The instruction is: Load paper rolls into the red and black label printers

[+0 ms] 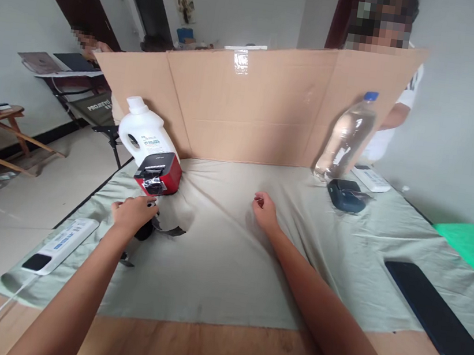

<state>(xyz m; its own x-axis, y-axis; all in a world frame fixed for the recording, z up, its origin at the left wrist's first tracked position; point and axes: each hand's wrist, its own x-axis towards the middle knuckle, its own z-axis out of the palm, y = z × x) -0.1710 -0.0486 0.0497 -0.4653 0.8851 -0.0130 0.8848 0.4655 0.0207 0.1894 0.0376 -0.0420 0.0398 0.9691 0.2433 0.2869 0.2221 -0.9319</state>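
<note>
The head camera looks forward and down over the table (205, 354).

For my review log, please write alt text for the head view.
The person's left hand is at a dark item in front of a red-and-black box, while the right hand, fingers curled, is over a pale green cloth. A white jug and a clear bottle stand before a cardboard screen.

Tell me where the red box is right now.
In the head view, the red box sits on the cloth left of centre, between the white jug behind it and the left hand on its near side.
</note>
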